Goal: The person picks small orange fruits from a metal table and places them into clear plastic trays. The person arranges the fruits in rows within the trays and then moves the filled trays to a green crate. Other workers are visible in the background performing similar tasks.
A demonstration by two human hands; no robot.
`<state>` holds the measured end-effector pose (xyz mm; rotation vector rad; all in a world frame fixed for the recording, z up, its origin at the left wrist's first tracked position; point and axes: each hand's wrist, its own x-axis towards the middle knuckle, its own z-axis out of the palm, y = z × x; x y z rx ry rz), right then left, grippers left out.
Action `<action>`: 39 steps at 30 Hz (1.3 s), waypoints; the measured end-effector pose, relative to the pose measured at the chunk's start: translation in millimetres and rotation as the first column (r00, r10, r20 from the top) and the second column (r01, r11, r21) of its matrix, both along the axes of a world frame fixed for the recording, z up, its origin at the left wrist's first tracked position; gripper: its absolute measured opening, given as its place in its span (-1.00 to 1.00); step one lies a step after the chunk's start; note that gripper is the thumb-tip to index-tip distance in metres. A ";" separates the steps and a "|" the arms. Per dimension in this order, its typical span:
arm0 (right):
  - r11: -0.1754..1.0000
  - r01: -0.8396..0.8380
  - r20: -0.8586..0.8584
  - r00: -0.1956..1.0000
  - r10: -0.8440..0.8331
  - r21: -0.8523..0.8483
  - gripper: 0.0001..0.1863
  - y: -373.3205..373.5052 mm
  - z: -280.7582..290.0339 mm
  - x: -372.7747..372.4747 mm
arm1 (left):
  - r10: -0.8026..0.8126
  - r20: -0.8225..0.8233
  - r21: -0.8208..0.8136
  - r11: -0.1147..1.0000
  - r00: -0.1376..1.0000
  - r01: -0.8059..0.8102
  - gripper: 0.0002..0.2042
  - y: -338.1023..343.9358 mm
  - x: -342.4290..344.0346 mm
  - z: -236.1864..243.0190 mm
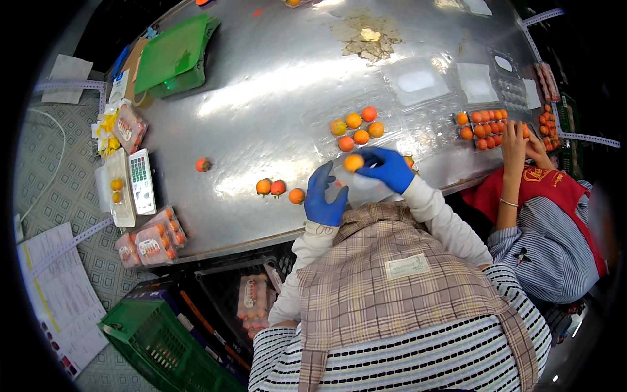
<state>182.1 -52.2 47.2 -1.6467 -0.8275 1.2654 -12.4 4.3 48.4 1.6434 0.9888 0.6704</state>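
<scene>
Labelled apron [398, 294]; right hand [390, 168] holds orange fruit [353, 163].

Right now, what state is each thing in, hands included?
Right hand: closed on an orange fruit
Left hand: open, fingers parted
Six fruits: sitting in a clear tray
Three fruits: loose on the table
Lower-left packs: filled
Keypad device: cannot tell whether on

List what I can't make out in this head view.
In the head view:
Held orange fruit: its right side is covered by the gloved right hand.
Fruit packs below the table: partly hidden by the white left sleeve.
Fruit at the top: cut off by the picture's edge.
White scale: its display is too small to read.
</scene>
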 end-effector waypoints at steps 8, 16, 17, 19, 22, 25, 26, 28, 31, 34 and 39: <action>0.978 0.186 0.713 0.674 -0.194 0.090 -0.57 2.9 -37.5 105.9 | 0.044 0.035 -0.210 0.977 0.998 -0.035 -0.55 -3.4 -1.9 -25.4; 0.998 0.050 0.829 0.559 -0.007 -0.025 -0.59 10.1 -40.1 95.3 | 0.059 0.013 -0.210 0.976 0.998 -0.055 -0.58 -0.6 -8.7 -27.1; 0.999 0.049 0.813 0.582 -0.027 -0.003 -0.59 8.1 -39.2 95.0 | 0.053 0.015 -0.220 0.974 0.998 -0.048 -0.58 -1.0 -9.8 -28.2; 0.994 0.102 0.728 0.679 -0.096 0.037 -0.61 -1.8 -27.5 94.0 | 0.056 0.033 -0.225 0.973 0.998 -0.047 -0.59 -1.7 -9.7 -31.8; 0.997 0.073 0.696 0.714 -0.073 0.030 -0.62 -40.2 -23.4 92.6 | 0.048 0.057 -0.229 0.973 0.997 -0.033 -0.59 -3.0 -9.2 -37.7; 0.996 -0.073 0.797 0.598 0.085 -0.051 -0.60 -68.2 -18.4 77.7 | 0.014 0.056 -0.265 0.964 0.998 0.002 -0.60 -4.5 -5.6 -39.1; 0.986 -0.060 0.817 0.554 0.161 -0.154 -0.59 -70.2 -15.5 67.2 | -0.009 0.055 -0.277 0.961 0.998 0.024 -0.60 -3.9 -3.2 -38.8; 0.987 -0.038 0.855 0.494 0.157 -0.159 -0.60 -74.3 -30.4 62.3 | -0.052 0.075 -0.276 0.958 0.996 0.071 -0.61 -2.7 3.3 -32.1; 0.996 0.056 0.808 0.588 0.020 -0.065 -0.58 -79.1 -46.7 64.5 | -0.103 0.112 -0.236 0.964 0.988 0.127 -0.62 -3.4 10.4 -14.0; 0.957 0.274 0.500 0.845 -0.190 -0.099 -0.58 -81.9 -40.0 62.0 | -0.141 0.129 -0.235 0.957 0.982 0.169 -0.59 -3.7 11.5 -8.0; 0.971 0.142 -0.201 0.963 -0.181 -0.193 -0.61 -63.3 14.3 35.0 | -0.250 0.155 -0.089 0.960 0.956 0.266 -0.44 -11.3 28.8 8.8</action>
